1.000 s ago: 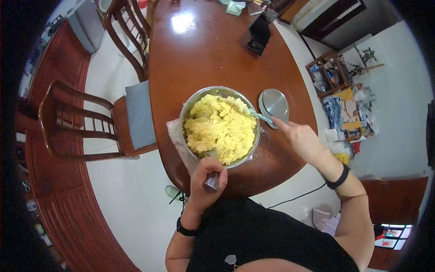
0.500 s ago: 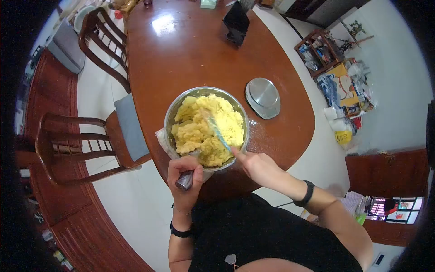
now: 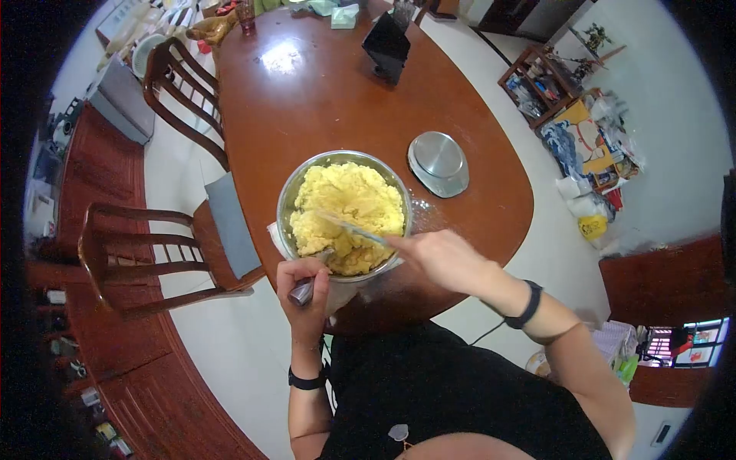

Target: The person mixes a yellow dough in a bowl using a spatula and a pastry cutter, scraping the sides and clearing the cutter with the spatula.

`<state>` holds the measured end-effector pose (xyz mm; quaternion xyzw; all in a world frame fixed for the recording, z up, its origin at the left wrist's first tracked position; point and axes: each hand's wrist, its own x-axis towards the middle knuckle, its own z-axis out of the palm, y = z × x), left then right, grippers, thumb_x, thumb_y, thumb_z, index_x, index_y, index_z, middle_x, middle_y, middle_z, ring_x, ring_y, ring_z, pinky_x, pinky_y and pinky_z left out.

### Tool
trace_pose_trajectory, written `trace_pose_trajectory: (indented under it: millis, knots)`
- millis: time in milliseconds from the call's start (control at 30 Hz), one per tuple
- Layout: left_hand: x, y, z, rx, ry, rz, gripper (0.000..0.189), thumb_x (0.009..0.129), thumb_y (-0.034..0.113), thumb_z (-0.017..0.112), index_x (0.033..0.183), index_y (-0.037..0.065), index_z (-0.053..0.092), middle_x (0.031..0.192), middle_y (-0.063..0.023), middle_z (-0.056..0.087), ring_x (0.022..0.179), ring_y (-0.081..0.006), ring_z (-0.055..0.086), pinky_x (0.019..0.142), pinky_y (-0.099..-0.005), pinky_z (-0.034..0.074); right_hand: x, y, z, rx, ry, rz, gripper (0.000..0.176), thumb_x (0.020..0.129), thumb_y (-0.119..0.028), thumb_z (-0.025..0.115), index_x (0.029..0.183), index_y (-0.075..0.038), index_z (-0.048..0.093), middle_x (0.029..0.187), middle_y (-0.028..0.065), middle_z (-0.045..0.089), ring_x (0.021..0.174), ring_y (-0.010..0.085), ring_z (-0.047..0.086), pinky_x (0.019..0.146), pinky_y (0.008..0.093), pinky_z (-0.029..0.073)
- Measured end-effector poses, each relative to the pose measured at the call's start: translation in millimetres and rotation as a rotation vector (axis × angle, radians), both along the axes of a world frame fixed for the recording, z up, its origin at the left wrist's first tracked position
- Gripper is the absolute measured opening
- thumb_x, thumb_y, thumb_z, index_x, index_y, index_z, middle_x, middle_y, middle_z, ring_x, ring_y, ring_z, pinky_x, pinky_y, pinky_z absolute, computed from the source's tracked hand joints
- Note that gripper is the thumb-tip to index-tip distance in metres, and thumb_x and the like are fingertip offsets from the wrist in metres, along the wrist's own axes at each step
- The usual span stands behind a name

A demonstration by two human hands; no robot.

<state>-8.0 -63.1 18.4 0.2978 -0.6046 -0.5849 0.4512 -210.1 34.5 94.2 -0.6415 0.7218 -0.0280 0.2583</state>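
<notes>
1. Grey handle (image 3: pixel 301 292), gripped in the curled left hand (image 3: pixel 309 313) at the near-left rim of the bowl (image 3: pixel 285 211).
2. Yellow mash (image 3: pixel 349 201) heaped inside the bowl, on the desk (image 3: pixel 483 222); it seems mostly broken down, though lumps remain.
3. Right hand (image 3: pixel 441 259) pinching a pale, blurred stirrer (image 3: pixel 360 231) across the bowl's right rim.
4. Round-topped scale (image 3: pixel 438 156) just right of the bowl.

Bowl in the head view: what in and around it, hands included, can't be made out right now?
Head view: end of the left hand's utensil, sunk in the yellow mash.
Head view: far end of the right hand's pale blue tool, blurred.
Head view: floor of the metal bowl, covered by mash.
Head view: most of the cloth, hidden by bowl.
</notes>
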Motion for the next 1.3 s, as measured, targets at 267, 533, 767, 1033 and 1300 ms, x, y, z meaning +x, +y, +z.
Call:
trace_pose_trajectory:
  millis: [267, 533, 767, 1033, 1300]
  knots:
    - [-2, 1, -6, 0.058, 0.073, -0.038, 0.023, 0.080, -0.005, 0.056, 0.087, 0.007, 0.038, 0.079, -0.0064, 0.054, 0.075, -0.0120, 0.051, 0.072, -0.0241, 0.042, -32, 5, -25, -0.469, 0.131, -0.146, 0.032, 0.084, -0.016, 0.050, 0.114, -0.008, 0.054, 0.065, 0.0181, 0.058, 0.060, 0.0329, 0.059, 0.054, 0.0425, 0.047]
    - [-5, 5, -5, 0.103, 0.083, -0.041, 0.024, 0.080, -0.004, 0.058, 0.085, 0.007, 0.037, 0.073, -0.0039, 0.049, 0.073, -0.0148, 0.051, 0.074, -0.0288, 0.044, -17, -48, -71, -0.091, -0.071, 0.037, 0.032, 0.082, -0.015, 0.050, 0.113, -0.016, 0.058, 0.088, 0.0174, 0.062, 0.079, 0.0323, 0.060, 0.069, 0.0414, 0.048]
    - [-1, 12, -6, 0.099, 0.057, -0.059, 0.023, 0.081, -0.005, 0.057, 0.085, 0.007, 0.038, 0.078, -0.0053, 0.051, 0.077, -0.0130, 0.050, 0.074, -0.0259, 0.042, -40, -15, 1, -0.020, -0.030, 0.083, 0.029, 0.081, -0.013, 0.049, 0.107, -0.015, 0.062, 0.086, 0.0161, 0.063, 0.083, 0.0313, 0.061, 0.072, 0.0409, 0.049]
    - [-3, 14, -7, 0.093, 0.064, -0.037, 0.025, 0.080, -0.003, 0.058, 0.086, 0.009, 0.038, 0.075, -0.0041, 0.050, 0.079, -0.0176, 0.051, 0.077, -0.0314, 0.041, -75, -14, 20, -0.265, 0.102, -0.006, 0.029, 0.077, -0.012, 0.055, 0.105, -0.016, 0.063, 0.074, 0.0162, 0.061, 0.070, 0.0313, 0.062, 0.064, 0.0420, 0.049]
    - [-4, 11, -8, 0.087, 0.090, -0.057, 0.023, 0.081, -0.004, 0.058, 0.085, 0.007, 0.038, 0.077, -0.0051, 0.051, 0.078, -0.0142, 0.051, 0.076, -0.0273, 0.042, -57, -66, -53, -0.230, 0.073, 0.117, 0.033, 0.079, -0.010, 0.051, 0.110, -0.018, 0.061, 0.078, 0.0150, 0.063, 0.069, 0.0305, 0.061, 0.060, 0.0401, 0.049]
